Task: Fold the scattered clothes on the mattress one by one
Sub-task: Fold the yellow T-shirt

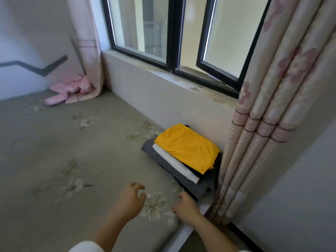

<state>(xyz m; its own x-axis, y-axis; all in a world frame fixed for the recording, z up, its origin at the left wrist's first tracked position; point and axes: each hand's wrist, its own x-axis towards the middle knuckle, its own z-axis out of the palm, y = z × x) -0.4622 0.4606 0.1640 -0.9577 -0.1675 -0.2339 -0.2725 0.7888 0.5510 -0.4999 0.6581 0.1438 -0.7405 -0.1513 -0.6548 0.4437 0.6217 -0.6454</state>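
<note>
A: When you count the clothes, how many turn up?

B: One folded pile at centre right of the frame, on the mattress, showing four layers: a yellow piece on top, a black one, a white one, and a grey one at the bottom. One loose pink garment lies crumpled at the upper left, against the foot of a curtain.

A: And the hands?

B: Two. The left hand, at lower centre, hangs over the mattress with its fingers spread and loosely bent, holding nothing. The right hand sits just beside the grey layer's near corner; its fingers curl away from view, so I cannot tell whether they touch or hold anything.

A: Which way does the pile run?

B: Its long axis goes from upper left to lower right, along the wall under the window, its lower end beside the second curtain. One limb of the pink garment points toward the lower left.
</note>
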